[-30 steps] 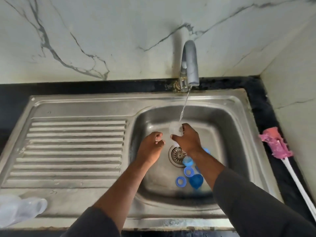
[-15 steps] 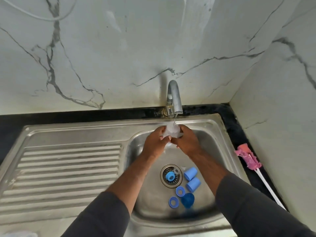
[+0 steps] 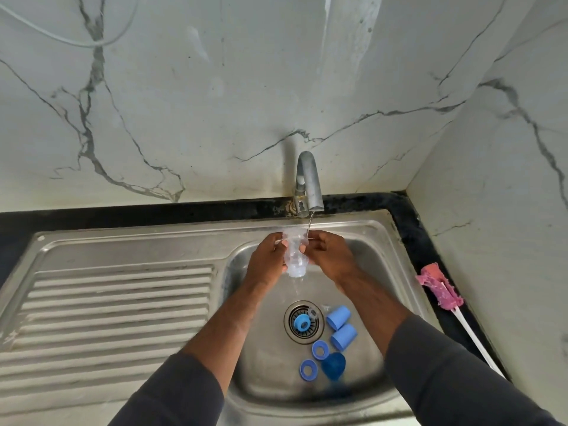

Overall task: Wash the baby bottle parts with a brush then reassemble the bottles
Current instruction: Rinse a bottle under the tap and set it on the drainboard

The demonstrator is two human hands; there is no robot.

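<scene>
Left hand (image 3: 266,259) and right hand (image 3: 333,258) grasp clear plastic bottle (image 3: 293,256) under tap stream above steel sink basin (image 3: 378,272); blue caps (image 3: 338,316) and rings (image 3: 320,349) lie inside.

Marbled wall (image 3: 246,87) — perhaps a cable (image 3: 61,38) across it.

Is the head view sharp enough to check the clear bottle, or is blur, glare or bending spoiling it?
Head view: even soft light, no harsh glare; clear bottle between left hand and right hand is fairly sharp but see-through; blue cap looks smeared; sink rim bows from wide-angle distortion.
</scene>
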